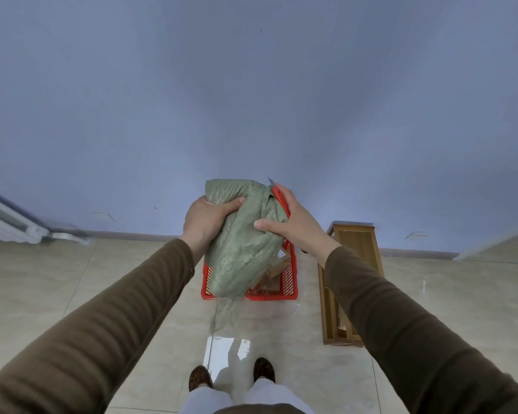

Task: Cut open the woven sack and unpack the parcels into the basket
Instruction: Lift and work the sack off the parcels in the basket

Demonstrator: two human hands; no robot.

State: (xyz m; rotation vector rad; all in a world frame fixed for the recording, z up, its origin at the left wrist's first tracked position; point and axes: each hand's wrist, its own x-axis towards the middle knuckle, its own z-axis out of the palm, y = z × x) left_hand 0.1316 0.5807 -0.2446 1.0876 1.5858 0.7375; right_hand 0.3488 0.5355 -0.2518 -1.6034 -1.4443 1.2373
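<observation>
Left hand (205, 218) clenching top corner of sack (243, 243), fingers pressed into cloth. Right hand (287, 218) gripping gathered neck together with red-handled knife (280, 200) (blade tip poking up, away from fingers). Sack hanging over red basket (287, 282) on floor, loose mouth trailing past near rim. Parcel (277, 267) already lying in basket. Shaking best kept centred over basket; shelf (353, 264) standing just right, open floor left.

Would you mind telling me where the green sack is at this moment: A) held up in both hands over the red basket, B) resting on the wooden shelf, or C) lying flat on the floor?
A: the left hand and right hand grip the sack above the basket.
</observation>
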